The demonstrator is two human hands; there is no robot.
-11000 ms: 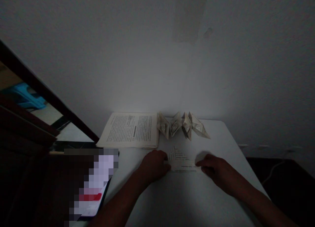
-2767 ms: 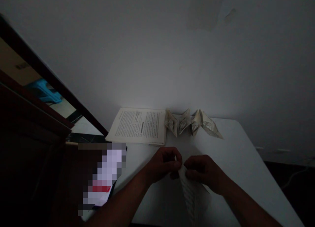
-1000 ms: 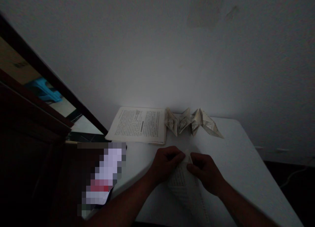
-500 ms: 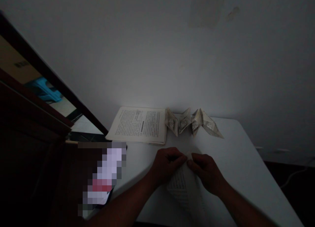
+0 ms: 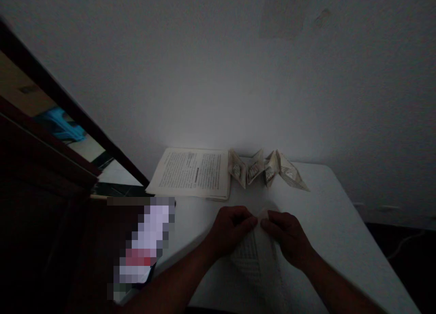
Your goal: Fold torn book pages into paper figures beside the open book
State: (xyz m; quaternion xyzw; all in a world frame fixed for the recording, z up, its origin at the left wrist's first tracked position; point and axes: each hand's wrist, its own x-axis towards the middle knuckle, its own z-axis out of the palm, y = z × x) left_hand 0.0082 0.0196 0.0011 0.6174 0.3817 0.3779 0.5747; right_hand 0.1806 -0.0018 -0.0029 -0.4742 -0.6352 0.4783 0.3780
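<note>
A folded sheet of printed paper [image 5: 256,258] is held just above the white table [image 5: 337,228], its far tip pinched between both hands. My left hand [image 5: 231,230] grips the tip from the left with curled fingers. From the right, my right hand [image 5: 288,237] pinches the same tip, its fingertips almost meeting the left hand's. The paper spreads out toward me below the hands. The room is dim.
A stack of printed pages [image 5: 192,172] lies at the table's far left. Several folded paper shapes [image 5: 267,171] stand beside it against the wall. A lit phone screen [image 5: 143,250] sits at the left, next to dark wooden furniture [image 5: 44,178].
Earlier the paper lay flat under both hands as a triangle. It has since been lifted and pinched at the tip, and over the last second its sides have spread wider below the hands.
</note>
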